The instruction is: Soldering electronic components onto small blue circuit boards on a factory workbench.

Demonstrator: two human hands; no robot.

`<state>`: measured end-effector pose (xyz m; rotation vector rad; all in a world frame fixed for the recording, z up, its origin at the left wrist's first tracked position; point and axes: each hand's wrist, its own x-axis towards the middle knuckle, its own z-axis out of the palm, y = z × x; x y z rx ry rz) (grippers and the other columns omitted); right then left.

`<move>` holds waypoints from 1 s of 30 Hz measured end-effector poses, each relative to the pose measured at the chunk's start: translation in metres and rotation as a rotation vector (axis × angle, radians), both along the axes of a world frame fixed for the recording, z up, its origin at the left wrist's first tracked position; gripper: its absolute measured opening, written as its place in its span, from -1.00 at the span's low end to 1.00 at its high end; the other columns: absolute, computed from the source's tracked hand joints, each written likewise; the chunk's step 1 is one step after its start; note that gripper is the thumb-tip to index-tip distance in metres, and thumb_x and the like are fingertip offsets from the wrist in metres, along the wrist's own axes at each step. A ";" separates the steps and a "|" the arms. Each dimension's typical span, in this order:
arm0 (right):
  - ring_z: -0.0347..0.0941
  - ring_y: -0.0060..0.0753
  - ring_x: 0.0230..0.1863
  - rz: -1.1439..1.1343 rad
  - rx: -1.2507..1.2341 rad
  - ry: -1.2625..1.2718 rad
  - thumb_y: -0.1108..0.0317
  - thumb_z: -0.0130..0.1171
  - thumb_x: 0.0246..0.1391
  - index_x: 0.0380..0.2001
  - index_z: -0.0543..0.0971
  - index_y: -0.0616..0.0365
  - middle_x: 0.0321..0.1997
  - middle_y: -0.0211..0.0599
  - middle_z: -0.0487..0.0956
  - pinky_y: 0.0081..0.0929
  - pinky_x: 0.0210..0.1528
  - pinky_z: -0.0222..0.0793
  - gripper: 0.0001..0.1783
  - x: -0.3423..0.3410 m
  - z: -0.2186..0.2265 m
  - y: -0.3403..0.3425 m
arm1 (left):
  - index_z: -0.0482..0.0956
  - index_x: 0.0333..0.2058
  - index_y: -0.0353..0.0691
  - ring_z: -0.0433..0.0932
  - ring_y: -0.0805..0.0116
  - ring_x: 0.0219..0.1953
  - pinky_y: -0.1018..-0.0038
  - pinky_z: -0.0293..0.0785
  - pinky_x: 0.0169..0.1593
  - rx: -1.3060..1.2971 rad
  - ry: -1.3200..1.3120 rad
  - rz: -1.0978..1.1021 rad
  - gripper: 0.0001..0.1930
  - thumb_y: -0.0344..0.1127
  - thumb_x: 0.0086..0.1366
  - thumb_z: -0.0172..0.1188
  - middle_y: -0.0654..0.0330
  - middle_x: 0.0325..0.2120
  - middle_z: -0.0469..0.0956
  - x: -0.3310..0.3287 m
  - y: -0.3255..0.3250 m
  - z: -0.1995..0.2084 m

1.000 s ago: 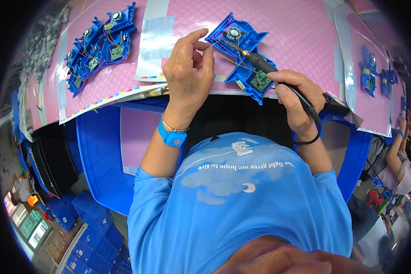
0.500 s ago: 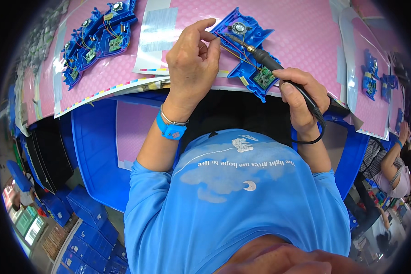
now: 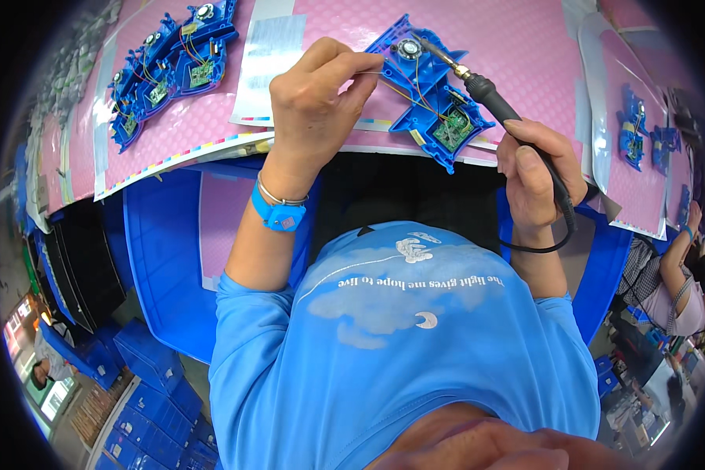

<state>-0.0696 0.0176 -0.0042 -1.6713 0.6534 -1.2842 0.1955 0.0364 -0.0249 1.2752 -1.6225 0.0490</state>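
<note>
Left hand: thumb and index finger drawn together in a pinch on a thin pale strand, the other fingers curled in; it is just beside the left side of the middle shell.
Right hand: fingers closed around the black handle of a soldering iron, near the desk's near edge.
Iron tip: at the right side of the round speaker; whether it touches cannot be told.
Middle shell: blue plastic, hollow side up, between the hands, its lower tip at the near edge of the desk.
Inside it: the speaker at the far end, a green circuit board at the near end, thin wires running between.
Left shells: a cluster of similar blue pieces with boards and speakers, toward the desk's far left corner.
Right shells: more blue pieces, toward the desk's right edge.
Left wrist: blue band and a metal bracelet.
Below the near edge: a large blue bin.
</note>
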 end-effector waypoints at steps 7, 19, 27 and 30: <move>0.42 -0.65 -0.52 0.016 -0.021 -0.027 0.47 0.14 0.18 -0.08 0.63 0.41 -0.44 -0.28 0.60 -0.67 -0.46 0.31 -0.71 -0.005 -0.001 0.001 | 0.73 -0.30 -0.14 0.63 0.35 -0.51 0.50 0.52 -0.46 0.070 -0.371 -0.044 -0.82 -0.48 0.08 0.46 0.26 -0.39 0.63 0.002 -0.011 0.006; 0.54 -0.54 -0.51 0.023 -0.008 0.136 0.45 0.21 0.08 -0.22 0.71 0.31 -0.43 -0.22 0.69 -0.61 -0.46 0.38 -0.77 0.006 -0.002 -0.001 | 0.62 -0.29 -0.24 0.68 0.29 -0.41 0.48 0.61 -0.41 -0.003 -0.315 -0.116 -0.76 -0.52 0.03 0.41 0.21 -0.31 0.66 0.006 0.003 -0.007; 0.41 -0.63 -0.49 0.053 0.036 0.246 0.39 0.16 0.17 -0.10 0.66 0.39 -0.44 -0.31 0.59 -0.65 -0.43 0.31 -0.69 0.011 0.000 -0.002 | 0.66 -0.29 -0.26 0.71 0.33 -0.40 0.56 0.62 -0.38 -0.014 -0.295 -0.095 -0.76 -0.57 0.03 0.44 0.22 -0.28 0.71 0.005 0.004 -0.007; 0.42 -0.63 -0.48 0.054 0.041 0.255 0.38 0.17 0.18 -0.10 0.66 0.39 -0.43 -0.31 0.59 -0.65 -0.42 0.32 -0.68 0.011 -0.001 -0.003 | 0.67 -0.29 -0.26 0.72 0.33 -0.40 0.56 0.62 -0.37 -0.010 -0.302 -0.095 -0.77 -0.56 0.04 0.44 0.22 -0.28 0.71 0.006 0.003 -0.008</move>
